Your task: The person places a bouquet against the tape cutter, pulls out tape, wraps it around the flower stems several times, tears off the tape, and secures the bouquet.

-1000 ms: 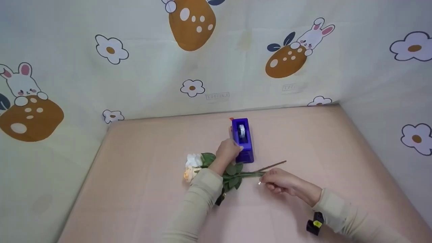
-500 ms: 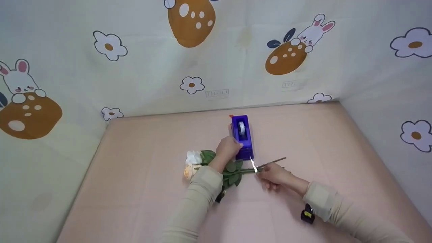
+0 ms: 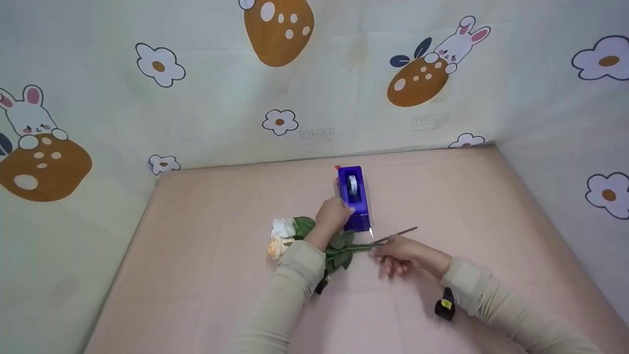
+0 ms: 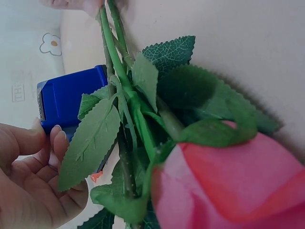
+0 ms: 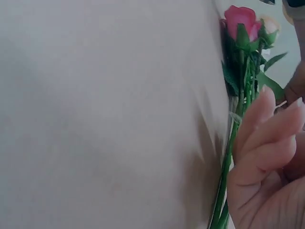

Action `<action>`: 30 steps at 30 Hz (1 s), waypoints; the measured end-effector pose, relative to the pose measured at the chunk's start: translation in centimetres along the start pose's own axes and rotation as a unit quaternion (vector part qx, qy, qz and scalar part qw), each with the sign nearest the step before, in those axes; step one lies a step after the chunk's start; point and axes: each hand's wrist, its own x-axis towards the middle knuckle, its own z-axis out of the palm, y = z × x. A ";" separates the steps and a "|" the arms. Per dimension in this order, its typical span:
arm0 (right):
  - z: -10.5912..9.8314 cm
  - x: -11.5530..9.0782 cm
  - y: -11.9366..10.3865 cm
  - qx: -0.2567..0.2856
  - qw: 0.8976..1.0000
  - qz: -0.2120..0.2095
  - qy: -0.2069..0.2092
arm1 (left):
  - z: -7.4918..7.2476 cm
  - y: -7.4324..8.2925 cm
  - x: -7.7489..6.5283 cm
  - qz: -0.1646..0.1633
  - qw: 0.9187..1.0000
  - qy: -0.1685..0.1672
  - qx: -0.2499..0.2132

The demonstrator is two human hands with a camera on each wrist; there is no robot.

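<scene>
A blue tape dispenser (image 3: 361,199) with a roll of clear tape stands on the table, and my left hand (image 3: 334,215) grips its near left side. In front of it lies a bunch of artificial roses: a white rose (image 3: 282,227), a peach rose (image 3: 278,248) and a pink rose (image 4: 228,176). My right hand (image 3: 403,250) is at the green stems (image 5: 228,157), fingers curled, pinching the tape. A shiny tape strip (image 3: 371,233) runs from the dispenser's cutter towards those fingertips. Clear tape (image 5: 235,117) also shows on the stems. The right thumb tip is hidden.
A pinkish cloth covers the table (image 3: 211,295). Behind it hangs a pale curtain (image 3: 221,108) printed with rabbits and flowers. One brown stem (image 3: 405,231) sticks out to the right, past the right hand. Part of the bunch lies under the left forearm.
My right hand has moved slightly up and left to the stems, and the tape strip now spans from the dispenser to it. My left hand stays on the dispenser. The head view has tilted slightly.
</scene>
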 end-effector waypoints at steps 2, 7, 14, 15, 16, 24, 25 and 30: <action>0.0 0.0 0.2 0.005 1.000 0.012 -0.017 | 0.0 0.0 0.1 -0.001 1.000 -0.003 0.000; 0.0 -0.2 0.8 0.006 0.999 0.013 -0.042 | -0.2 -0.1 0.2 -0.006 1.000 -0.011 -0.003; -0.8 -0.8 0.3 -0.117 0.993 0.014 -0.010 | 0.0 -0.2 0.1 0.000 1.000 -0.009 -0.014; -1.1 -0.8 0.1 -0.144 0.989 -0.014 0.011 | 0.0 -0.1 0.1 -0.001 1.000 -0.011 -0.014; -1.3 -0.8 0.0 -0.168 0.984 -0.050 0.039 | 0.0 -0.1 0.1 -0.002 1.000 -0.013 -0.015; -1.9 1.3 0.7 -0.380 0.848 -0.315 0.192 | -0.2 -0.1 0.1 0.002 1.000 -0.012 0.000; -1.9 1.5 0.8 -0.384 0.847 -0.318 0.185 | -0.2 -0.1 0.1 0.002 1.000 -0.014 0.002; -1.6 2.1 0.8 -0.375 0.857 -0.308 0.173 | -0.2 0.0 -0.1 0.001 1.000 -0.016 0.006</action>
